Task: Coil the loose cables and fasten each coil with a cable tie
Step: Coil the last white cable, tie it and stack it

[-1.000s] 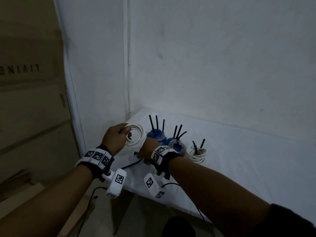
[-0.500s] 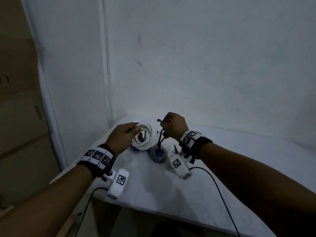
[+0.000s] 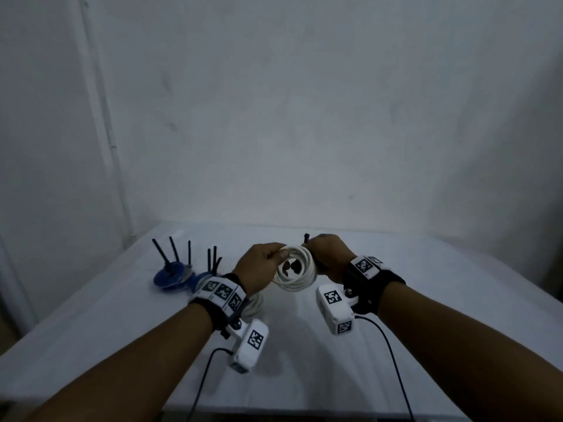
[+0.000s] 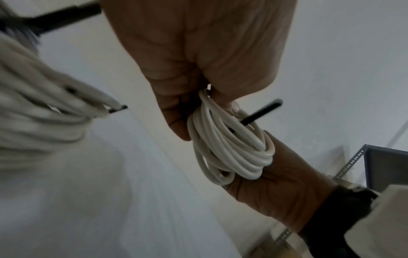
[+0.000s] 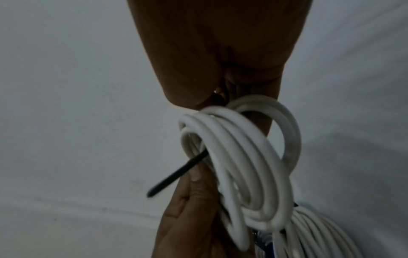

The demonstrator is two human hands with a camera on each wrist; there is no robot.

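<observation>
My left hand is pinching the white cable coil at its left rim, holding it up above the tabletop. My right hand is gripping the coil's other side, fingers curled round a black cable tie threaded through it. Farther left, two blue coils with upright black ties are lying on the tabletop.

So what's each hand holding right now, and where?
Left hand pinches the white cable coil at its left rim; right hand grips the black cable tie at the coil's right side.
</observation>
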